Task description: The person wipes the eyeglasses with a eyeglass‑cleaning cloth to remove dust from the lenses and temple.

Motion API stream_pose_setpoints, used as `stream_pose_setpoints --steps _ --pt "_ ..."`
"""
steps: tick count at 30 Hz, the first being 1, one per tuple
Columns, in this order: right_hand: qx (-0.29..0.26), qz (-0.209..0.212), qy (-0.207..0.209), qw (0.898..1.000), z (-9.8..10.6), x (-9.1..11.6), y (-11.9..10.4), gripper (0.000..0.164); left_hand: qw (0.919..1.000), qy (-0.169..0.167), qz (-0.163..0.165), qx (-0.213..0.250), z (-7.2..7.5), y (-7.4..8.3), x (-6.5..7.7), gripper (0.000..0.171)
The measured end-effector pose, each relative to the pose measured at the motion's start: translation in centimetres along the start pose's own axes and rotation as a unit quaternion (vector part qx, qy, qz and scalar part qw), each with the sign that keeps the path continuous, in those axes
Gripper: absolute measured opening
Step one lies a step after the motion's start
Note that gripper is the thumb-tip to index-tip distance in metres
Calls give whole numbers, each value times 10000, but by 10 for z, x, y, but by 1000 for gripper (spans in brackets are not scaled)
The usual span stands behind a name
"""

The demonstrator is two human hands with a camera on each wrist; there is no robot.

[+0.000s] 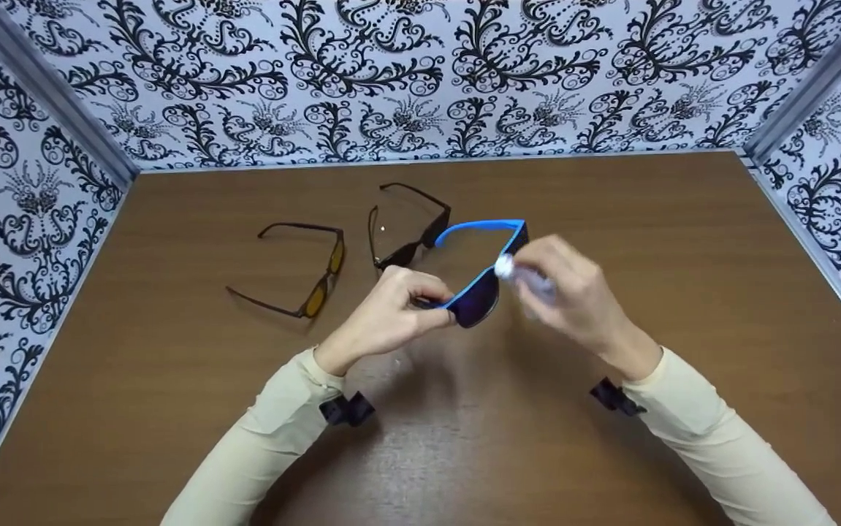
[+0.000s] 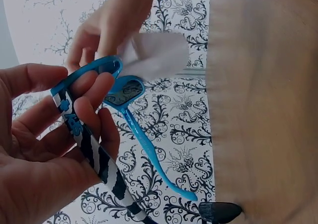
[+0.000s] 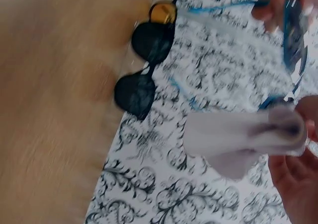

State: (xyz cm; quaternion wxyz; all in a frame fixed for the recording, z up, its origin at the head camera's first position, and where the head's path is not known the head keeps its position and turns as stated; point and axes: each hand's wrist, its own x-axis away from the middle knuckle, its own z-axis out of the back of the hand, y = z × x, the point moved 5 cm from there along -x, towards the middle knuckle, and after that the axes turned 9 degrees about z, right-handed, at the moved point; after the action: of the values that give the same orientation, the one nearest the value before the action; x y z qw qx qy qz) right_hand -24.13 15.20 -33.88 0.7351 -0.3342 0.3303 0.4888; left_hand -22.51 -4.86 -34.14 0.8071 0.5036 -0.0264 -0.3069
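My left hand (image 1: pixel 391 314) grips a pair of blue-framed sunglasses (image 1: pixel 478 301) by the near lens end. One temple, patterned black and white like a zebra (image 2: pixel 97 154), crosses the palm in the left wrist view; the other blue temple (image 1: pixel 482 224) sticks out unfolded. In my right hand (image 1: pixel 577 292) is a pale cloth (image 3: pixel 223 134), pinched at the bridge and far lens of the sunglasses. A loose flap of the cloth (image 2: pixel 159 55) hangs beside the frame. The right fingers partly hide the far lens.
Black sunglasses (image 1: pixel 402 254) lie unfolded on the wooden table (image 1: pixel 245 409), just beyond my left hand. Left of them are dark-framed glasses with yellow lenses (image 1: pixel 316 296). Patterned panels (image 1: pixel 420 88) wall the table at the back and both sides.
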Motion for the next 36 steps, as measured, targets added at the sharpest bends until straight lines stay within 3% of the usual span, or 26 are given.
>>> stream_pose_setpoints --steps 3,9,13,17,20,25,28,32,36 --pt "1 10 -155 9999 -1 3 -1 21 10000 -10 49 67 1 -2 1 13" --pt "848 -667 67 9941 5 7 20 20 9998 -181 43 109 -2 -2 3 12" --pt "481 -397 111 9980 3 6 13 19 10000 -21 -5 10 -2 0 1 12" --pt "85 -10 -142 9999 -1 9 6 19 9998 154 -54 -58 1 1 -1 12" --pt "339 -192 -192 9991 1 11 13 20 9999 121 -24 -113 0 2 -1 11" --pt "655 -738 150 9950 9 11 23 20 9997 -59 82 -224 -6 3 -2 12" --pt "285 -505 156 9982 5 9 14 19 9994 27 81 -328 -8 4 -4 13" --pt "-135 -18 -197 9997 -1 9 1 18 9992 210 80 -325 -5 6 -5 12" --pt "290 -322 -125 9990 3 12 8 18 9996 136 95 -234 -4 7 -4 12"
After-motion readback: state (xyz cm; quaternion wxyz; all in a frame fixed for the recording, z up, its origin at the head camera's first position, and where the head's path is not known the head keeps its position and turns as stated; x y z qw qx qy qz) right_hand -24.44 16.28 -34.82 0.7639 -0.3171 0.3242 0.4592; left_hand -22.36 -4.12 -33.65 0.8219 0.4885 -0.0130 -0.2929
